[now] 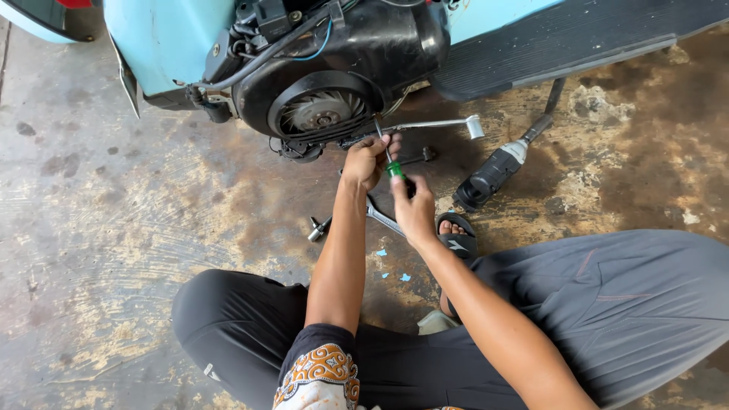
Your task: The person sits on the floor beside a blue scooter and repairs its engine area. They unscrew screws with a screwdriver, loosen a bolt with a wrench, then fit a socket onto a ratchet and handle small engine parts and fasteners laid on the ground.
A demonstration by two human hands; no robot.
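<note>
Nearest, the right hand (414,211) is clenched around the green handle of a screwdriver (389,156). Just beyond, the left hand (367,161) pinches its metal shaft, whose tip meets the black engine (326,83) of the light-blue scooter (163,42) on the concrete floor (114,228).

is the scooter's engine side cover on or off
Off: the black engine, its fan wheel and wiring lie bare beside the light blue body.

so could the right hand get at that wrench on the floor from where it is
Probably yes: the wrench lies on the bare floor just beneath the right hand, nothing covering it, though that hand already grips a green-handled screwdriver.
</note>
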